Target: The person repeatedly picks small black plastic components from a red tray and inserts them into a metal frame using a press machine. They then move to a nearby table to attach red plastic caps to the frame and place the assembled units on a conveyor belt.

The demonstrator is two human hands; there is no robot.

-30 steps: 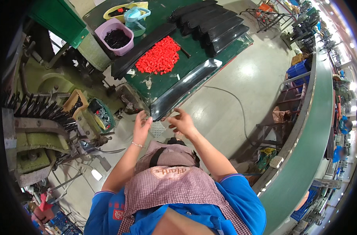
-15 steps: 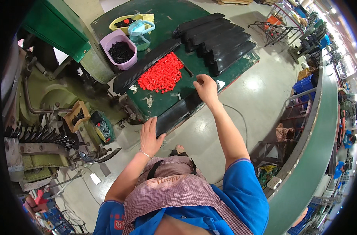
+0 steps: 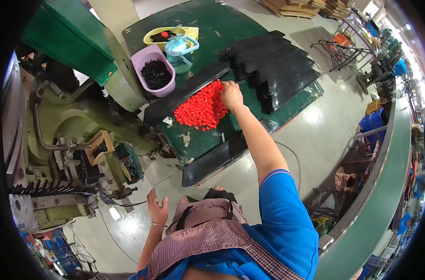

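My right hand (image 3: 232,96) reaches to the right edge of a heap of small red plastic pieces (image 3: 200,108) on the green table. Its fingers are curled in, and whatever they hold is hidden. My left hand (image 3: 157,209) is held off the table's near left corner, fingers spread, with nothing in it. A flat black strip (image 3: 214,158) lies along the table's near edge, touched by neither hand. Behind the red heap runs another long black strip (image 3: 186,93).
Overlapping stacks of black strips (image 3: 280,65) cover the table's right side. At the back left stand a lilac tub (image 3: 171,84) of thin black parts, a light-blue jug (image 3: 179,60) and a yellow tray (image 3: 149,36). A green machine (image 3: 72,44) is close on the left.
My right hand has gone from the near strip's right end to the red heap. My left hand has left the strip's left end and drawn back toward my body. The view has shifted slightly.
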